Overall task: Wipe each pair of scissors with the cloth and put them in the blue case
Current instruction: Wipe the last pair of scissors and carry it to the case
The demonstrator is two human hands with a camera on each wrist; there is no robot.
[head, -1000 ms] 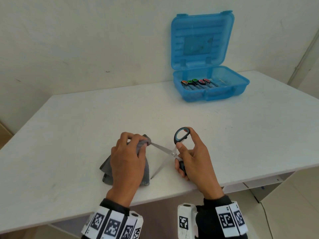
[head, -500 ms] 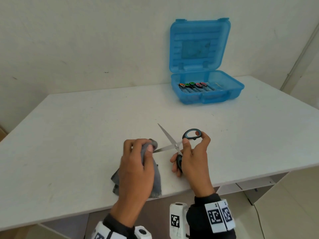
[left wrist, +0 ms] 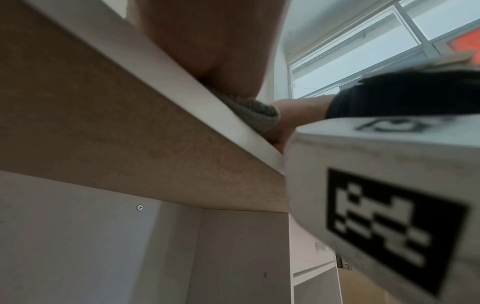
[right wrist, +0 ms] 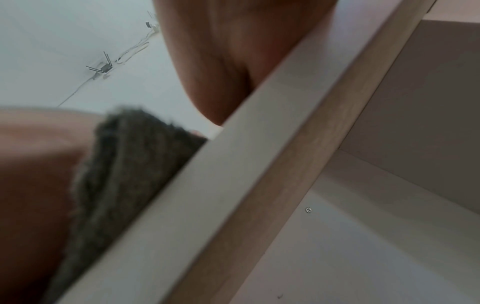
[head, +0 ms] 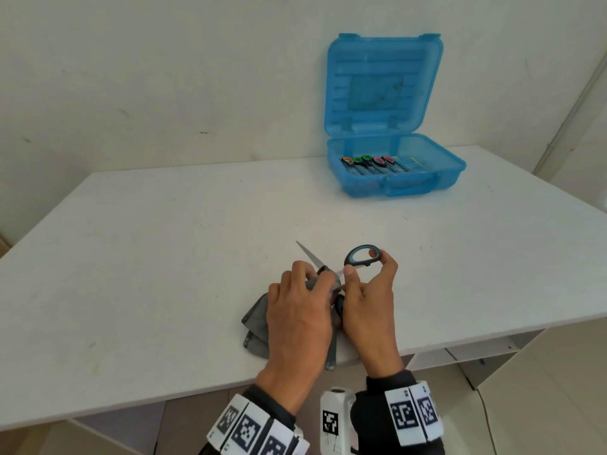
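Observation:
Near the table's front edge my right hand (head: 368,290) grips a pair of scissors (head: 361,256) with blue-grey handles, blades spread apart. One blade points up and to the left; the other is wrapped in the grey cloth (head: 258,323), which my left hand (head: 299,310) pinches close to the pivot. The cloth trails down to the table edge, shown also in the left wrist view (left wrist: 249,111) and right wrist view (right wrist: 116,174). The blue case (head: 397,178) stands open at the back right with several coloured-handled scissors (head: 368,160) inside.
The white table (head: 164,257) ends just under my wrists; shelving sits below it. A wall runs behind the case. Both wrist views look up from under the table edge (left wrist: 182,67).
The scissors turned so one blade points up-left. My left hand with the cloth slid along the other blade toward the pivot, ending against my right hand.

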